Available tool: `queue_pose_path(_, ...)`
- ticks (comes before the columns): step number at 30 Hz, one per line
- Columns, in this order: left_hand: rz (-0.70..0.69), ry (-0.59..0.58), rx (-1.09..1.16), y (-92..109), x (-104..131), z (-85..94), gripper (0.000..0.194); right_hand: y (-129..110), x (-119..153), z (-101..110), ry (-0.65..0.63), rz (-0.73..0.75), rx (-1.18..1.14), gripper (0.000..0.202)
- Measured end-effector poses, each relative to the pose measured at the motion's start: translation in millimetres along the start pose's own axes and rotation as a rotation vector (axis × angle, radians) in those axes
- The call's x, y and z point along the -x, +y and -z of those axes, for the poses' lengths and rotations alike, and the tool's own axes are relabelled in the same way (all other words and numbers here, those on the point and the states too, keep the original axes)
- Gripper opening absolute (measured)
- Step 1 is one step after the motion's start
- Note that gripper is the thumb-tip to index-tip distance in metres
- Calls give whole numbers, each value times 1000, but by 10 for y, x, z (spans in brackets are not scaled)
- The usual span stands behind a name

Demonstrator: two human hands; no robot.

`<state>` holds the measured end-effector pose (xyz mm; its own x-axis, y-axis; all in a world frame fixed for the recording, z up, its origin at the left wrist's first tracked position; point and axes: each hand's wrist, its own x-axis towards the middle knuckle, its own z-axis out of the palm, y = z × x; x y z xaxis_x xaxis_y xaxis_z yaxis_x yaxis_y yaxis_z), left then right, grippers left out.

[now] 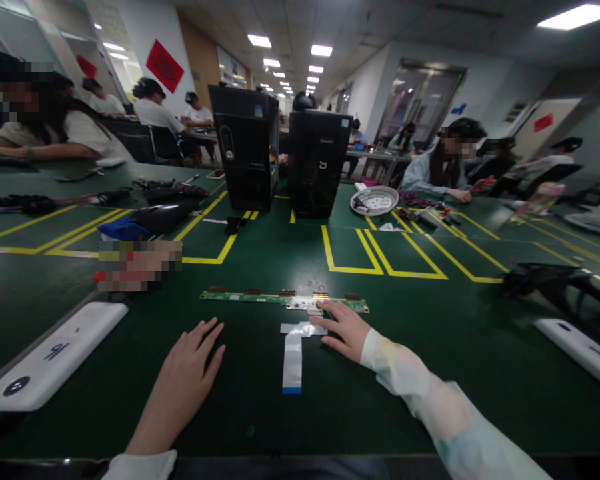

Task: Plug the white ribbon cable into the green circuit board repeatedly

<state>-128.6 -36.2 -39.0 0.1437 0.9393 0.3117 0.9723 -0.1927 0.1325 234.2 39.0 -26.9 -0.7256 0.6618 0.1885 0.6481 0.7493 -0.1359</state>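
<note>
A long, narrow green circuit board (253,297) lies crosswise on the dark green table, with a white-labelled middle part and several brown tabs along its far edge. Just below it rests a flat white ribbon cable (293,360), bent at its top and ending in a blue strip. My right hand (345,328) reaches in from the right, fingers spread, its fingertips at the board's middle and the cable's bent top. My left hand (193,360) lies flat on the table left of the cable, holding nothing.
Two black computer towers (245,147) stand at the back. A white device (55,353) lies at left, another white device (580,347) at right. A round white basket (374,200) sits beyond yellow tape markings. Dark cables lie farther left. Other people sit around the room.
</note>
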Motion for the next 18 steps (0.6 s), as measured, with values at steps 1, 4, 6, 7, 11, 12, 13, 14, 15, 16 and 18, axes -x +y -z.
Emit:
queue_pose_path(1, -2, 3, 4, 1, 4, 5, 54, -2, 33, 18, 3, -6, -3, 47)
queue_pose_path(4, -8, 7, 8, -1, 14, 6, 53, 2, 226, 61, 14, -44, -3, 45)
queue_pose_path(6, -12, 4, 7, -7, 16, -2, 52, 23, 443, 72, 29, -82, 17, 45)
queue_pose_path(7, -13, 4, 8, -10, 16, -8, 52, 37, 578, 73, 41, -104, 32, 45)
queue_pose_path(11, -17, 16, 13, -14, 15, -26, 52, 107, 1248, 79, 125, -244, 101, 45)
queue_pose_path(12, -18, 17, 12, -13, 16, -29, 53, 127, 1436, 86, 144, -288, 116, 45)
queue_pose_path(13, -19, 17, 9, -12, 16, -32, 53, 149, 1625, 95, 158, -329, 132, 45)
queue_pose_path(14, -20, 16, 5, -12, 16, -34, 54, 173, 1814, 107, 169, -367, 151, 45)
queue_pose_path(15, -22, 18, 2, -12, 16, -35, 54, 198, 1997, 119, 177, -407, 171, 45)
queue_pose_path(16, -23, 21, 0, -13, 16, -37, 55, 223, 2171, 131, 177, -445, 193, 45)
queue_pose_path(18, -30, 31, -2, -18, 15, -40, 56, 269, 2474, 147, 158, -532, 239, 46)
